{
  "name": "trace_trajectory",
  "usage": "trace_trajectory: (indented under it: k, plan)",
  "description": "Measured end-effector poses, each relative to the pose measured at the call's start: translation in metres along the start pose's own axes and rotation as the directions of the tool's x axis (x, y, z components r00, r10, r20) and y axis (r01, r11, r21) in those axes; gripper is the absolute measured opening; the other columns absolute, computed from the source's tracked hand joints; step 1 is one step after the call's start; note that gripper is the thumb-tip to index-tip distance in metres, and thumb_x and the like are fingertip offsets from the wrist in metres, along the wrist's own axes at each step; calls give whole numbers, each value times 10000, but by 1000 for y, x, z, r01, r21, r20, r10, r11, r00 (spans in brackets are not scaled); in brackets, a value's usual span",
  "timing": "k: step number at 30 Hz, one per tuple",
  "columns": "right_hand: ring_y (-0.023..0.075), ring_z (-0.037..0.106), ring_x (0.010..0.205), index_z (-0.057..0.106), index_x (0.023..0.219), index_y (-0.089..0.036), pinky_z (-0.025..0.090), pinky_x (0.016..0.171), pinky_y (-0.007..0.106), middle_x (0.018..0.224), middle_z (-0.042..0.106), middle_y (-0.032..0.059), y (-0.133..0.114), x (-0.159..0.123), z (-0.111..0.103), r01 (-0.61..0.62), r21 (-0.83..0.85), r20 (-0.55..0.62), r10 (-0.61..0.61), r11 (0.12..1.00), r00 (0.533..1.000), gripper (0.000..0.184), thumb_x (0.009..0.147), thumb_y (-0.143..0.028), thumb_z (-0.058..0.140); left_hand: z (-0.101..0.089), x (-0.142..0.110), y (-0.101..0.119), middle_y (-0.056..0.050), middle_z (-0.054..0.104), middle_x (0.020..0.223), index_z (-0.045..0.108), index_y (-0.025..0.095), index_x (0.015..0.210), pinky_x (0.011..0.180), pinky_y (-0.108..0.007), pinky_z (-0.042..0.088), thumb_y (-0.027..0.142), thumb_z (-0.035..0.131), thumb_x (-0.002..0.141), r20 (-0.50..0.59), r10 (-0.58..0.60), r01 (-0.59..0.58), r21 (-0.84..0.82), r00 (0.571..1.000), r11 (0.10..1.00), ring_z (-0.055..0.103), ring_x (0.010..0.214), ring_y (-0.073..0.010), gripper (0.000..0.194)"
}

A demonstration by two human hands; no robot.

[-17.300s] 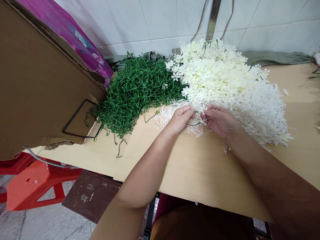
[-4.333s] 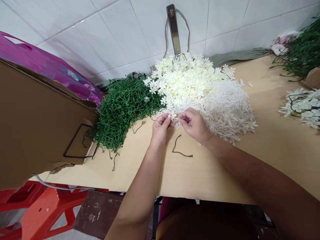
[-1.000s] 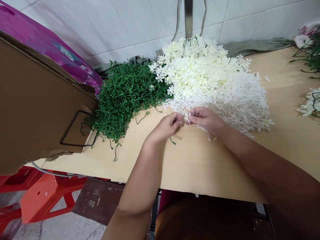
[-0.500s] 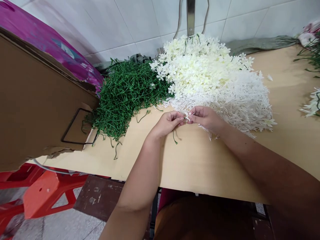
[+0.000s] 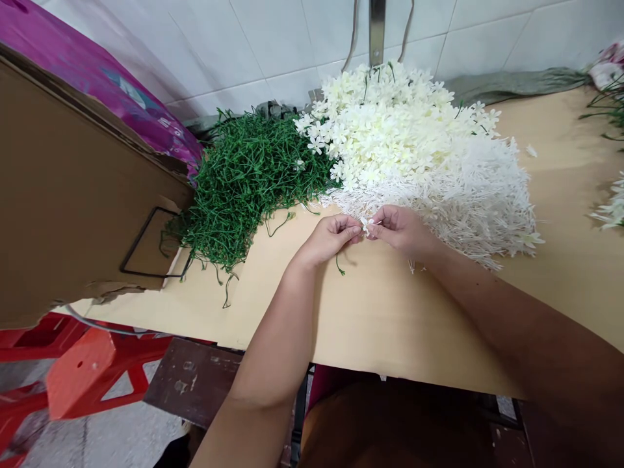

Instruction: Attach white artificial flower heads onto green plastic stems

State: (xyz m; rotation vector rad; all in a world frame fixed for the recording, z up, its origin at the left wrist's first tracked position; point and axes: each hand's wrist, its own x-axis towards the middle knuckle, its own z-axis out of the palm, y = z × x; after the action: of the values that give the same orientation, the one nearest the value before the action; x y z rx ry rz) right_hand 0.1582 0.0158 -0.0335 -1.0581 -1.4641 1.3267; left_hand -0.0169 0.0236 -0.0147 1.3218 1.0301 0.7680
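In the head view both hands meet over the table, just in front of the piles. My left hand (image 5: 330,239) is closed in a pinch on a green artificial flower stem (image 5: 340,264), whose lower end hangs below the fingers. A small white artificial flower (image 5: 366,225) shows between the two hands, held in the closed fingertips of my right hand (image 5: 402,229). The flower's centre lies against my left fingertips; the exact join is hidden. Behind the hands is a heap of thin white pieces (image 5: 478,208), with a pile of cream-white flowers (image 5: 390,127) behind it.
Left of the flowers lies a pile of green stems (image 5: 258,172), with several loose ones near it. A cardboard box (image 5: 82,195) with a black wire frame (image 5: 141,240) stands at the left. Red stools (image 5: 82,374) are below the table (image 5: 390,312). More white flowers (image 5: 613,205) sit far right.
The white flower has come up against my left fingertips and opens more toward the camera. Both hands stay in nearly the same place; the view has shifted slightly.
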Motion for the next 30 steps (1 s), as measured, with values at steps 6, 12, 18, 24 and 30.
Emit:
trace_trajectory:
  k: [6,12,18,24,30]
  plan:
    - [96,483,498,562,683,-183,333,479,243,580,609,-1,-3,-2,0,26,-84,9,-25,996,1000,379,627,-502,758,1,0,1,23,520,520,591,139,644,490,-206,324,272,726,682,-9,-6,6,23,1000,1000,425,493,-63,193]
    - [72,385,461,545,656,-175,273,455,238,519,534,-28,-4,-2,2,26,-180,-3,-27,983,1000,335,650,-447,741,1,6,-6,27,516,528,575,131,625,536,-206,330,140,629,712,-6,22,-22,83,1000,996,435,507,-61,103]
    - [82,389,479,526,672,-180,273,470,245,525,502,-33,3,-2,4,34,-199,-22,-40,979,999,306,665,-410,728,1,7,-11,33,494,518,550,138,619,523,-211,299,123,601,711,-3,37,-36,106,999,994,410,490,-62,107]
    - [98,425,511,525,674,-173,301,494,257,576,530,-3,0,-2,4,20,-188,-16,-24,982,1000,303,671,-404,721,6,4,-7,39,483,508,536,138,618,506,-204,293,109,566,718,-50,51,-43,146,997,988,391,480,-56,108]
    - [87,418,498,533,671,-178,296,479,240,559,540,-19,2,-2,3,21,-204,-14,-25,979,1000,282,666,-386,723,9,4,-7,52,461,496,518,135,623,490,-191,274,75,527,720,-45,29,-23,129,999,991,371,466,-44,114]
